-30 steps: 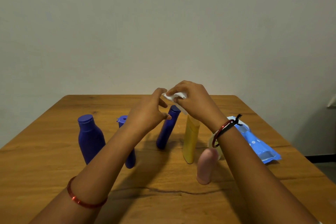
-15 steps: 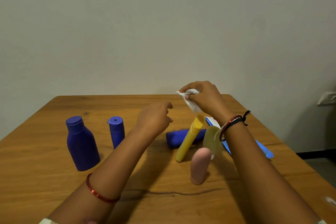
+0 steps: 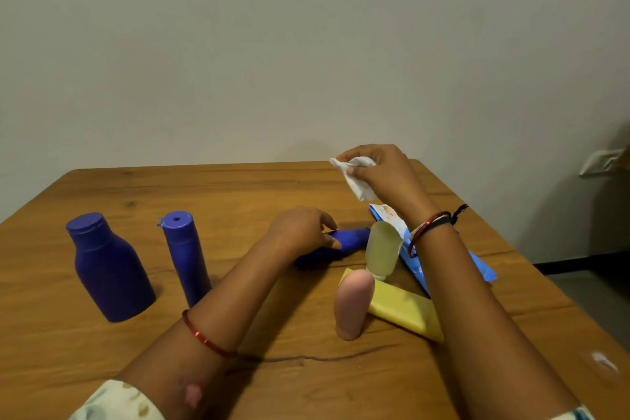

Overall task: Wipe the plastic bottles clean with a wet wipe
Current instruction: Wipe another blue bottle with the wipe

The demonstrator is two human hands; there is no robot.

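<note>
Nearest the camera, the pink bottle [image 3: 354, 303] stands cap-down on the wooden table [image 3: 102, 361], with the yellow bottle [image 3: 402, 312] lying flat just beside and behind it. In that position the yellow bottle is stable but cannot be wiped on its underside.

To the left, 2 blue bottles stand upright and apart: the wide blue bottle [image 3: 109, 266] and the slim blue bottle [image 3: 185, 256]. Both are free for pickup.

Mid-table, the left hand [image 3: 301, 232] reaches down over the fallen blue bottle [image 3: 344, 242], which lies on its side. The fingers are curled at its near end, but whether they grip it cannot be determined. The likely purpose is to lift it for wiping.

Beside it, the pale green bottle [image 3: 381, 251] stands cap-down against the blue wipe packet [image 3: 477, 266], which lies flat partly under the right forearm.

Farthest, the right hand [image 3: 381, 170] is raised above the table and pinches the bunched wet wipe [image 3: 356, 181] between fingers and thumb, held ready for a bottle to be brought to it.
</note>
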